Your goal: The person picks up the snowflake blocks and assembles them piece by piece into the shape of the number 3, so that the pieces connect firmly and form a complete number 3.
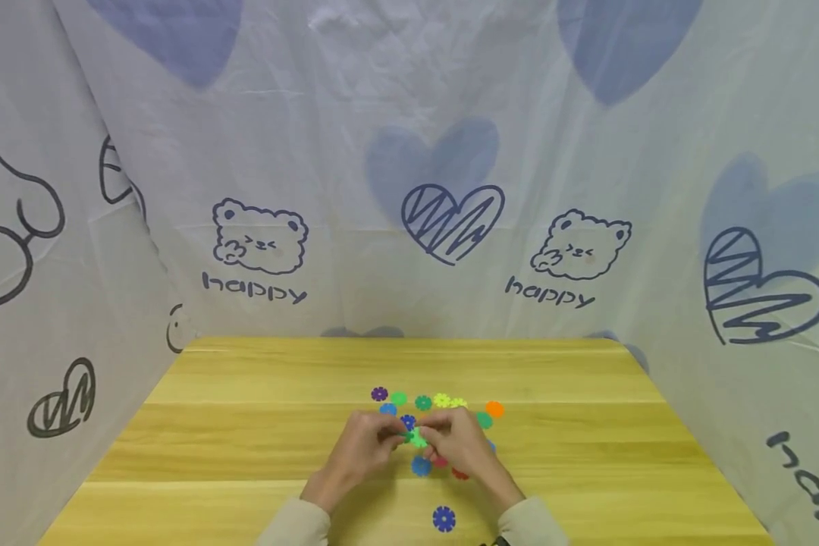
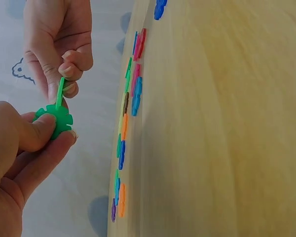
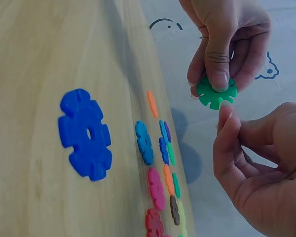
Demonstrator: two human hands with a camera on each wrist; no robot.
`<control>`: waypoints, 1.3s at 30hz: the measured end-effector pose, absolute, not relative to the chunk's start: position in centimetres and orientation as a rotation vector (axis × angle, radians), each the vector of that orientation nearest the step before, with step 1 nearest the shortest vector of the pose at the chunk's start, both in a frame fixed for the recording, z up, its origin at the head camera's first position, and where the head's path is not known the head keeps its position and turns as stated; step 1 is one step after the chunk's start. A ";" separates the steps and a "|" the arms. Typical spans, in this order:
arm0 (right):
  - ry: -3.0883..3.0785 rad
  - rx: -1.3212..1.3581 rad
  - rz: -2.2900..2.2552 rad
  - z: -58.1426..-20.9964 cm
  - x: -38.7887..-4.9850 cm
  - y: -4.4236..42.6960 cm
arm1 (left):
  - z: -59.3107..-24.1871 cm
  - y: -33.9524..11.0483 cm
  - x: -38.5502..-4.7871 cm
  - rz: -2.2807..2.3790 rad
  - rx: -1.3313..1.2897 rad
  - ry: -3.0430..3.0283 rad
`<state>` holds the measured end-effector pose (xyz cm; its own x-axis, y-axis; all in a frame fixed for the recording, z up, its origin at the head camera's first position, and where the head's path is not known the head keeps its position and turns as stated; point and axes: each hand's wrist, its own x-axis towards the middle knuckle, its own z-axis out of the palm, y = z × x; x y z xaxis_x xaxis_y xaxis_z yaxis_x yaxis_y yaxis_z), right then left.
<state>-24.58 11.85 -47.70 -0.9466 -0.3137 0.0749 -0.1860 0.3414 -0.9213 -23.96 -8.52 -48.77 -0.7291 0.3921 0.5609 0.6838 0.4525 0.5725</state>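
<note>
Above the table, my left hand [image 1: 362,447] pinches a green notched plastic disc [image 2: 63,120] between thumb and fingers. My right hand [image 1: 460,440] faces it, with thumb and fingertips gripping a lighter green notched disc [image 1: 418,437]. In the left wrist view the lighter disc stands edge-on against the rim of the left hand's disc, the two roughly crosswise. Whether their slots are engaged, I cannot tell. The right wrist view shows the left thumb flat on the green disc [image 3: 216,96]; right fingertips hide most of the lighter one.
Several loose notched discs lie around and beyond the hands, among them a purple disc [image 1: 379,393] and an orange disc [image 1: 494,409]. A dark blue disc [image 1: 444,519] lies apart, nearer the front. A printed cloth [image 1: 355,273] hangs behind the wooden table [image 1: 246,425].
</note>
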 end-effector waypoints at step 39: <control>2.408 -0.438 -1.766 -47.2 -24.5 11.2 | -48.2 -8.6 -24.3 -1.131 -0.949 -2.216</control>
